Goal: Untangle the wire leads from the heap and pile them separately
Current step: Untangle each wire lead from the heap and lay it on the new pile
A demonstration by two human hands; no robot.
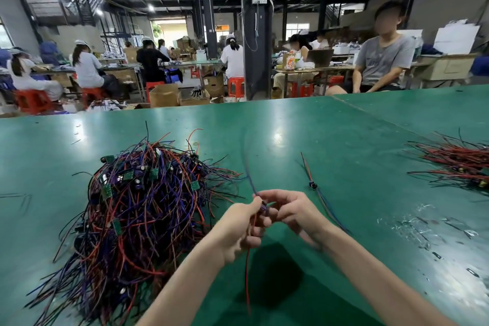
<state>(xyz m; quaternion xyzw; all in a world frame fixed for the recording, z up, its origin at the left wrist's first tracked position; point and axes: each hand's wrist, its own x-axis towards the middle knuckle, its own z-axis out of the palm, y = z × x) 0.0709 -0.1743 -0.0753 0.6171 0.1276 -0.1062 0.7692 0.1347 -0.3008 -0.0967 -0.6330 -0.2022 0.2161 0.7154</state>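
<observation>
Head view: one wire lead [247, 272] is pinched between the left hand [242, 227] and the right hand [289, 210], fingers of both curled round it, just right of the tangled heap [140, 206]. Its red strand hangs toward the near edge and its blue strand rises away. The strands are best drawn apart slowly (snags on the heap seem likely), and the freed lead is best laid on the sorted pile [460, 164] at far right.

Bare forearms [185, 282], bare left hand [242, 227] and right hand [292, 213].
</observation>
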